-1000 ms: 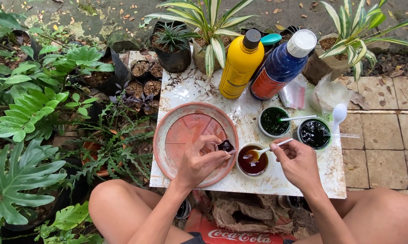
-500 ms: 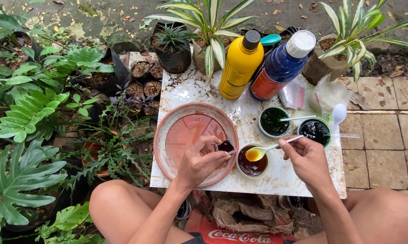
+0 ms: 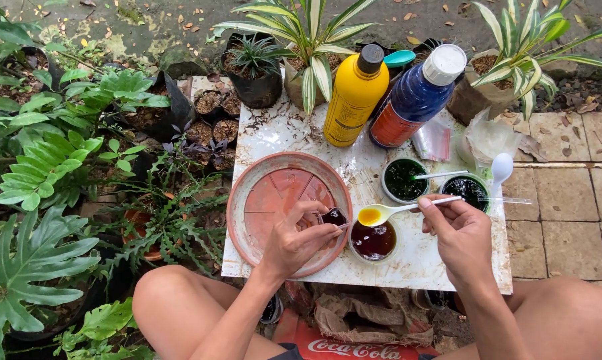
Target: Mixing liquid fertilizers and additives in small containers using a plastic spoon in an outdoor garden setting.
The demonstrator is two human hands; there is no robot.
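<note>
Currently a white spoon (image 3: pixel 389 212) carrying amber liquid is pinched by its handle in the right hand (image 3: pixel 462 237), its bowl held level just above the cup of brown liquid (image 3: pixel 373 240) and beside a small dark container (image 3: pixel 333 217). That container is gripped between thumb and fingers of the left hand (image 3: pixel 295 239), over the inner edge of the terracotta saucer (image 3: pixel 247 200). Judged from this, one spoonful has been drawn; its transfer is not yet made. The small container already looks dark inside, though its fill level cannot be read. Two cups of dark green liquid (image 3: pixel 403 179) stand behind, each with a spoon. Yellow bottle (image 3: pixel 354 100) and blue bottle (image 3: pixel 414 100) are capped. Work surface: stained white tile slab (image 3: pixel 274 133), outdoors, among potted plants (image 3: pixel 47 167) and paving.
</note>
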